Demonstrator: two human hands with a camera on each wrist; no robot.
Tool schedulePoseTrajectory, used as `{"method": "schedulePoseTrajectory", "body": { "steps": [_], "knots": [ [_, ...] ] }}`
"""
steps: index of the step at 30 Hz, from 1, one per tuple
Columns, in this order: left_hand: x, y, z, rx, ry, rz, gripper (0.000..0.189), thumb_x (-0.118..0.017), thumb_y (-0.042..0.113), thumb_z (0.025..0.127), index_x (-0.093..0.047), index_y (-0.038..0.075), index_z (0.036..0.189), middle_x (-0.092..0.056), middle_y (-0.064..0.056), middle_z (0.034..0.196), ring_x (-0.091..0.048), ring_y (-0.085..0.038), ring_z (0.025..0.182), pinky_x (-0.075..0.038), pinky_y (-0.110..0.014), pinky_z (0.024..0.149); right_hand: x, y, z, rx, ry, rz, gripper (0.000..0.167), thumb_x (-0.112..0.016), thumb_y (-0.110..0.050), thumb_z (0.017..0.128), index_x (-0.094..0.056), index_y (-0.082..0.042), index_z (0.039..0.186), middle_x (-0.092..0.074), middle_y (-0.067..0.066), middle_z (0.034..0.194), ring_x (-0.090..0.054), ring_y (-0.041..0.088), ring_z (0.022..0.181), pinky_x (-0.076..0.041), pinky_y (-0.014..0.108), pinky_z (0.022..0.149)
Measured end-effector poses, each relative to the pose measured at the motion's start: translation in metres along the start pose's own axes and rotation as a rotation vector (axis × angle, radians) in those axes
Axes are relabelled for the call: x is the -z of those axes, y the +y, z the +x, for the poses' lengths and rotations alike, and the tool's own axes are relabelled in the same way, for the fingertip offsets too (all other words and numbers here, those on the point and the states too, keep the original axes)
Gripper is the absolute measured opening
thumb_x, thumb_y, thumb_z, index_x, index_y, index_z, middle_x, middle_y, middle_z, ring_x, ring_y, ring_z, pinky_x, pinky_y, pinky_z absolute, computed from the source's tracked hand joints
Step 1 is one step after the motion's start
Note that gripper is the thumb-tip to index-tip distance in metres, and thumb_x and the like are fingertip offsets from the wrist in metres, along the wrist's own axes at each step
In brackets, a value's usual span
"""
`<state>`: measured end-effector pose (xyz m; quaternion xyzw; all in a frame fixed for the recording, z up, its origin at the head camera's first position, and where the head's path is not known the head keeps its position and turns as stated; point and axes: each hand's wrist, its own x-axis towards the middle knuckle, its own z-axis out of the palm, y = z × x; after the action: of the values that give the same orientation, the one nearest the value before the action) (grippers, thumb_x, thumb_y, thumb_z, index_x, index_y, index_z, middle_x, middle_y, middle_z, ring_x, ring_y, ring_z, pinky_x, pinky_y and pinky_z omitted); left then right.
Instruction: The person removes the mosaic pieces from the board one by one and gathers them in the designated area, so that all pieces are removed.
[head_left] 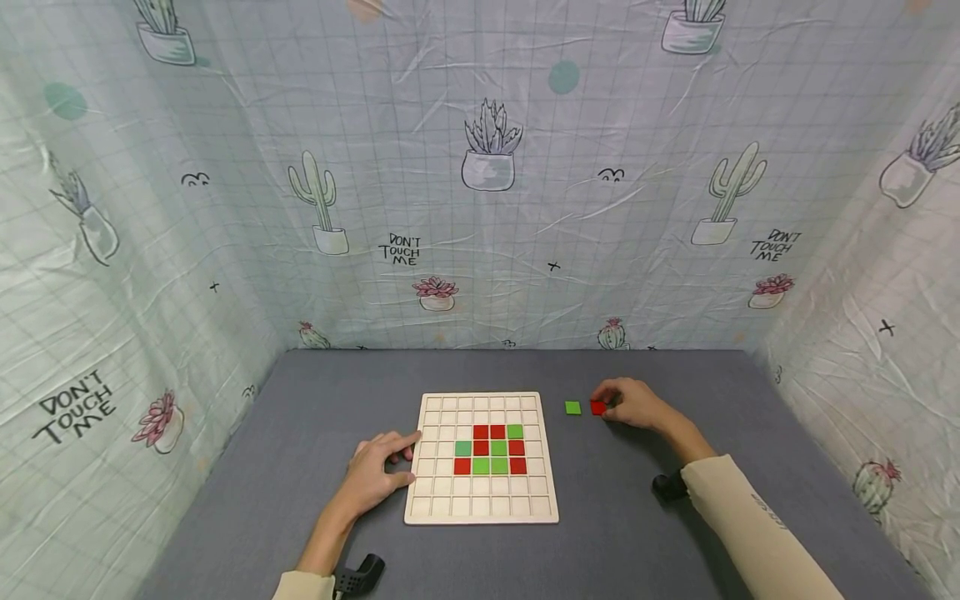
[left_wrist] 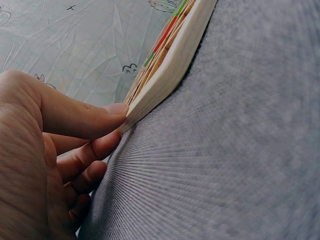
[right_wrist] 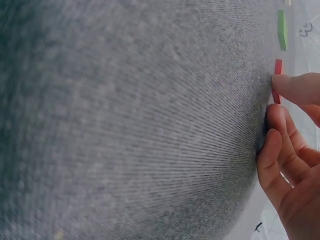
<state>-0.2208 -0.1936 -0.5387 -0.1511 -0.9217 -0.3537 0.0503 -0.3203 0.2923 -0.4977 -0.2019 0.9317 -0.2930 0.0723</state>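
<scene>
A pale wooden grid board (head_left: 442, 505) lies on the grey table. Red, green and one teal-green tile fill several of its middle cells. My left hand (head_left: 372, 472) rests at the board's left edge, index finger and thumb extended and spread along it. In the left wrist view the thumb (left_wrist: 107, 114) touches the board's pale side (left_wrist: 172, 70). Right of the board, my right hand (head_left: 633, 403) has thumb and index finger at a square red tile (head_left: 597, 407), pinching it close to the table. A bright green tile (head_left: 573, 407) lies between that hand and the board.
The grey table (head_left: 480, 562) runs back to a patterned cloth (head_left: 555, 208) that hangs behind and at both sides. Black devices (head_left: 360, 575) sit at both wrists, by the cream sleeves (head_left: 750, 517).
</scene>
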Motion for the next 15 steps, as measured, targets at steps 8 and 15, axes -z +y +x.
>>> {"method": "schedulePoseTrajectory", "body": {
  "steps": [8, 15],
  "knots": [
    [0.0, 0.0, 0.0, -0.022, 0.013, -0.003, 0.069, -0.086, 0.01, 0.074, -0.068, 0.016, 0.14, -0.057, 0.018, 0.087, -0.046, -0.003, 0.081, -0.023, -0.036, 0.088, 0.004, -0.005, 0.001, 0.03, 0.026, -0.05, 0.031, -0.077, -0.007, 0.08, -0.075, -0.004, 0.111, -0.071, 0.014, 0.103, -0.063, 0.017, 0.082, -0.051, 0.035, 0.071],
    [-0.001, -0.001, -0.002, -0.006, 0.004, -0.014, 0.068, -0.086, 0.01, 0.074, -0.067, 0.017, 0.14, -0.057, 0.018, 0.087, -0.045, -0.003, 0.081, -0.023, -0.037, 0.088, -0.001, -0.029, 0.004, 0.084, 0.063, -0.107, 0.028, -0.077, -0.007, 0.085, -0.074, -0.005, 0.113, -0.066, 0.015, 0.104, -0.059, 0.016, 0.078, -0.049, 0.034, 0.068]
  ]
}}
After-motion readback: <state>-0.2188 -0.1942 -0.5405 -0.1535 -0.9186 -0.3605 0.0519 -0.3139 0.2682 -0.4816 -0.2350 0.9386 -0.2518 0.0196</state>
